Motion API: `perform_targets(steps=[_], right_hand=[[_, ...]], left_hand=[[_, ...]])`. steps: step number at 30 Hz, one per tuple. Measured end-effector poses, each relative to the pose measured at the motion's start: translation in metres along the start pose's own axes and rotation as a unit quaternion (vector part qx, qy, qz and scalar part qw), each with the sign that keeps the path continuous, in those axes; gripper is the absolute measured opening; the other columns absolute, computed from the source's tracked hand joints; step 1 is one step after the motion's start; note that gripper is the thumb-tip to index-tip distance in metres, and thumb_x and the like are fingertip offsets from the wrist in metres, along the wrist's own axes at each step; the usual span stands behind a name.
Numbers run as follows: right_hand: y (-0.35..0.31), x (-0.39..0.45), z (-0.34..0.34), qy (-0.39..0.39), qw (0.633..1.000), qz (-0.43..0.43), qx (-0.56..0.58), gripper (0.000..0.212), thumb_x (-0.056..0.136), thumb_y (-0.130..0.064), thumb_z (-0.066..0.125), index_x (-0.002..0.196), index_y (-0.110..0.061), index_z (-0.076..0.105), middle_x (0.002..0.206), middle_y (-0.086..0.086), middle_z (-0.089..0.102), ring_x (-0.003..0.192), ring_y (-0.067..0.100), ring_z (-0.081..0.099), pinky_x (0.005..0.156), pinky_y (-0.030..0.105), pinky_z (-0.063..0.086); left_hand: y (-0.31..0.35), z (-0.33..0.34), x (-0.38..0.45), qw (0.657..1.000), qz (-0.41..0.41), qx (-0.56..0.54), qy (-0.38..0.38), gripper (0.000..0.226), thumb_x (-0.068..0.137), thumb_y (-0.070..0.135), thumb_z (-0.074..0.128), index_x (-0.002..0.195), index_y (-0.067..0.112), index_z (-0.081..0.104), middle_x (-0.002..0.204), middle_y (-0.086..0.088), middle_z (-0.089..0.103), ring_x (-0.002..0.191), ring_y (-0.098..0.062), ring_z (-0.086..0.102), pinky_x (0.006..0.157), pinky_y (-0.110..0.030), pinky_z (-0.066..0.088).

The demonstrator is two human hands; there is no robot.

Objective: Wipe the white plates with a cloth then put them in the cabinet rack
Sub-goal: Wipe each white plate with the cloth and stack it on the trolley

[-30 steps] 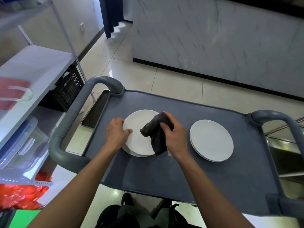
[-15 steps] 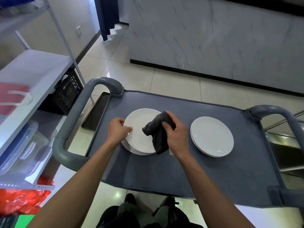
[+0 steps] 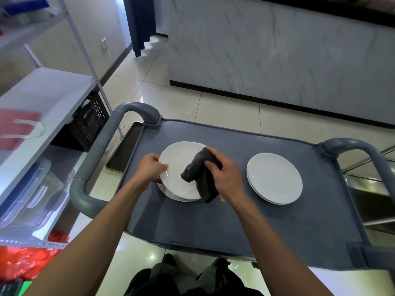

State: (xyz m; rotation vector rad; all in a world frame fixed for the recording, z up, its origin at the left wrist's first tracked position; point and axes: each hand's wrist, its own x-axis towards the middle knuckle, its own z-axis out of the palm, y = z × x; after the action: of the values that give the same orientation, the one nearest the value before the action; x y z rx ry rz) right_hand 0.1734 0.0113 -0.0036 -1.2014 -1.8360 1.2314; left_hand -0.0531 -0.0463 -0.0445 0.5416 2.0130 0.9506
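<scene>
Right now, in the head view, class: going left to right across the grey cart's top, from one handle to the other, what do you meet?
Left cart handle → left hand gripping the plate rim → left stack of white plates → dark cloth → right hand → right stack of white plates → right cart handle.

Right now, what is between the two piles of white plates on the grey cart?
In the head view, the right hand gripping the dark grey cloth, then bare cart top.
</scene>
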Motion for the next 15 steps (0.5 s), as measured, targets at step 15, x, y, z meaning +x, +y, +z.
perform_targets(steps=[15], right_hand=[[0.027,0.004,0.033,-0.070,0.974,-0.100,-0.188,0.053,0.090,-0.020,0.068,0.141,-0.015,0.057,0.141,0.000,0.060,0.133,0.018,0.050,0.114,0.041,0.038]], left_hand=[[-0.004,-0.002,-0.011,0.995,-0.024,-0.069,-0.068,0.022,0.096,-0.003,0.056,0.116,0.004,0.060,0.107,-0.020,0.067,0.075,-0.031,0.067,0.046,-0.039,0.058]])
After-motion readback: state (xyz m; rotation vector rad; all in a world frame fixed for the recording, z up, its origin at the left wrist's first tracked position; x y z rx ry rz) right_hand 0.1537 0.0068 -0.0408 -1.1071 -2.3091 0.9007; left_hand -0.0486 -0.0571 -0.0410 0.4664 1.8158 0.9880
